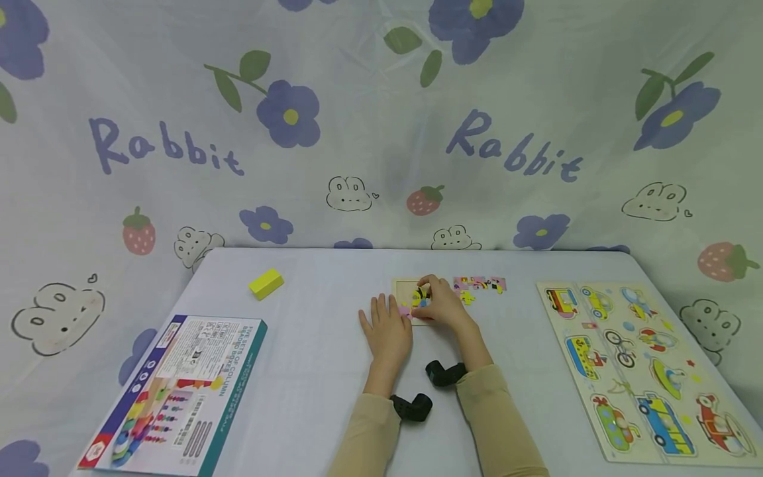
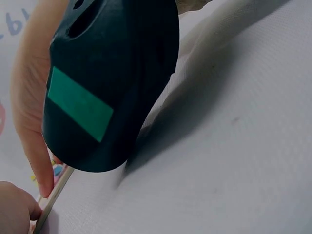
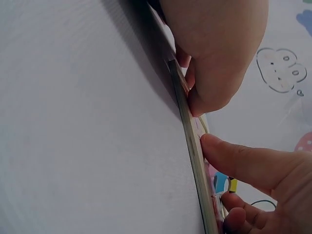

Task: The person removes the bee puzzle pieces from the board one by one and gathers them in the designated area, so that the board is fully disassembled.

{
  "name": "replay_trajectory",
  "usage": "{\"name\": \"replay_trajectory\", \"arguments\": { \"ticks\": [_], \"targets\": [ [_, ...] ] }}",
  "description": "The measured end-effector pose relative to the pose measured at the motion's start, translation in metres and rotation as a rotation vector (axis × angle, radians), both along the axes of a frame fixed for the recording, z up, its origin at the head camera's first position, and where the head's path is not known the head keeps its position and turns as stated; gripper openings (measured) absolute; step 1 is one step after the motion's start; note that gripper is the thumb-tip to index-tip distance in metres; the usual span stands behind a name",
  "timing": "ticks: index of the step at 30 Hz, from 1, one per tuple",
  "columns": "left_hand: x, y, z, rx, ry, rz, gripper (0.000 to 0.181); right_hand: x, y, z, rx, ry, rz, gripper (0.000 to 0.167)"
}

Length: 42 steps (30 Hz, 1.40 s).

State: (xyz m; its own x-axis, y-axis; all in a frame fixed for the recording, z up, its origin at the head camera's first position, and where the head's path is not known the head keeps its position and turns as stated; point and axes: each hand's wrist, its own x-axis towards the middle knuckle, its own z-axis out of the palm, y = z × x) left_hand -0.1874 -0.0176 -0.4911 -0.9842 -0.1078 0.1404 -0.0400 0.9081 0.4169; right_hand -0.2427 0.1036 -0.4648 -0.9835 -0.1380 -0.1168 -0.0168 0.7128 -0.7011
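A small wooden puzzle tray (image 1: 401,286) lies on the table with pink, yellow and blue pieces in it. My left hand (image 1: 389,329) rests at its lower left corner, fingers spread and mostly straight. In the right wrist view, this left hand (image 3: 219,53) presses its thumb on the tray's near edge (image 3: 195,161). My right hand (image 1: 446,306) bends over the tray, thumb and curled fingers about a yellow, black and blue puzzle piece (image 1: 420,297). The blue and yellow part (image 3: 222,183) shows beside the curled fingers (image 3: 236,204); its contact with the fingertips is partly hidden.
Loose puzzle pieces (image 1: 479,284) lie right of the tray, with a yellow piece (image 1: 467,298) just below them. A vehicle puzzle board (image 1: 646,371) is at right. At left are a toy box (image 1: 179,391) and a yellow block (image 1: 266,284). Each wrist bears a black camera (image 2: 112,87).
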Motion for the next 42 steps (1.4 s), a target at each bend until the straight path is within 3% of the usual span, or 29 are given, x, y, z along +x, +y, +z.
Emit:
{"name": "replay_trajectory", "arguments": {
  "ticks": [5,12,20,32,42],
  "targets": [
    [0.000,0.000,0.000,0.001,0.009,0.001,0.050,0.001,0.001,0.003,-0.018,0.016,0.023,0.062],
    [-0.001,0.000,0.000,-0.015,0.004,0.003,0.050,0.001,0.004,0.004,-0.043,0.019,0.060,0.048],
    [0.000,0.000,0.000,-0.016,0.019,-0.003,0.049,0.002,0.011,0.006,-0.164,0.004,0.060,0.041],
    [0.000,0.000,0.000,-0.005,0.022,-0.004,0.051,0.000,0.059,0.011,-0.401,-0.020,-0.092,0.046],
    [0.001,-0.001,0.000,0.048,0.063,0.000,0.046,0.004,0.097,0.009,-0.395,-0.026,-0.226,0.046]
  ]
}}
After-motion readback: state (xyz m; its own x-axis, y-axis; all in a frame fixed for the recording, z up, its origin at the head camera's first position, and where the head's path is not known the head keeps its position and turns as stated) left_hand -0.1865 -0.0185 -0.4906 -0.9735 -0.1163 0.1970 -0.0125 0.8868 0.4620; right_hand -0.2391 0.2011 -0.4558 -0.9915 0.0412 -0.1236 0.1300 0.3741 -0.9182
